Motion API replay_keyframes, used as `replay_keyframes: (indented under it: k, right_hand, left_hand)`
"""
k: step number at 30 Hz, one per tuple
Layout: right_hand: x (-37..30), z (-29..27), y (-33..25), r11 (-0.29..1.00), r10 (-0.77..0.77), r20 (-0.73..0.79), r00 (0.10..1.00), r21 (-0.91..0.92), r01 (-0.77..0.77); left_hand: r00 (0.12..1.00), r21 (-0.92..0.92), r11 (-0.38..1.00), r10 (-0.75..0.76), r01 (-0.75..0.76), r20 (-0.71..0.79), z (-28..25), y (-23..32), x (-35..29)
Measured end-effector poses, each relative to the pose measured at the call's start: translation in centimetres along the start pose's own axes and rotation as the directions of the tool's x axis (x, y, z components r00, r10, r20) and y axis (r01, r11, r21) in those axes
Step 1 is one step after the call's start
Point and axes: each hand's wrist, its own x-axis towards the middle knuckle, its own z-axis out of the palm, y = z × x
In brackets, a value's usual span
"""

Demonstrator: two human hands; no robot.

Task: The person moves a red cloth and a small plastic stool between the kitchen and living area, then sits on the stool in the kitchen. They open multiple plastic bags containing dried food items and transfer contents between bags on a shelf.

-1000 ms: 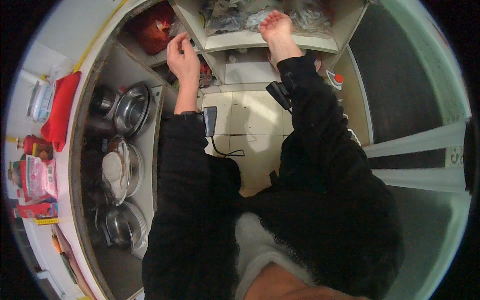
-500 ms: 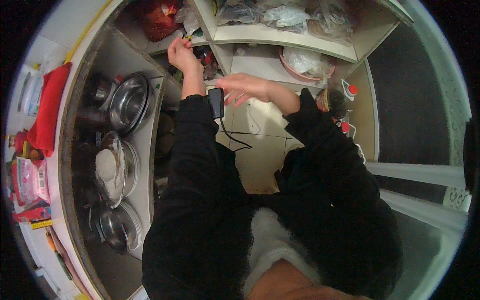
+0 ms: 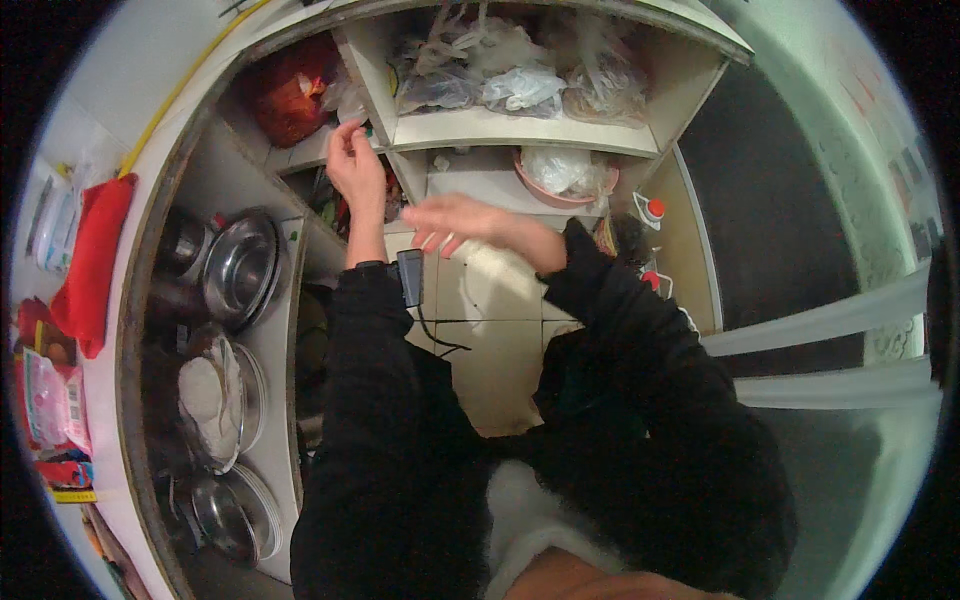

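Note:
My left hand [image 3: 357, 172] is raised at the edge of the upper left cubby. Its fingers are curled in, and whatever they may hold is hidden. Just beyond the fingertips lie a clear plastic bag [image 3: 346, 98] and a red bag [image 3: 292, 100]. My right hand [image 3: 462, 224] reaches across from the right, a little blurred, fingers stretched and apart with nothing in them. It hovers over the floor near my left wrist, where a black box-shaped device [image 3: 410, 278] with a dangling cable sits.
Left shelf: steel bowls [image 3: 240, 265], more bowls [image 3: 235, 515] and a white round item in a bag [image 3: 205, 390]. Upper shelf: plastic bags [image 3: 525, 92]. Below it stands a pink basin [image 3: 530, 185]; red-capped jugs [image 3: 652, 209] are at the right. A red cloth [image 3: 92, 265] lies far left.
The whole view has shifted, so shelves and hands appear lower in the picture. My left hand's fingers stay curled near the cubby; my right hand stays outstretched beside the left wrist.

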Motion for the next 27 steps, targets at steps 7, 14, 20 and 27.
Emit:
replay_keyframes:
  k: [7,14,20,27]
  right_hand:
    - [6.9,-12.4,-3.5,0.844,-0.023,-0.303,0.953,-0.516,-0.144]
    - [16.5,-18.6,-3.8,0.595,-0.587,-0.515,0.624,-0.797,-0.098]
    - [20.8,-20.0,-2.7,0.430,-0.674,-0.415,0.611,-0.893,-0.133]
    - [20.0,-19.8,-0.7,0.551,-0.516,-0.617,0.594,-0.771,-0.321]
  left_hand:
    - [0.442,-0.574,0.166,-0.811,0.802,0.383,0.5,-2.5,-1.4]
    - [0.342,-0.473,0.110,-0.830,0.874,0.440,0.4,-4.3,-2.9]
    - [0.296,-0.436,0.062,-0.818,0.898,0.493,-0.4,-5.2,-3.2]
    - [0.294,-0.369,0.104,-0.811,0.924,0.506,0.1,-6.0,-3.2]
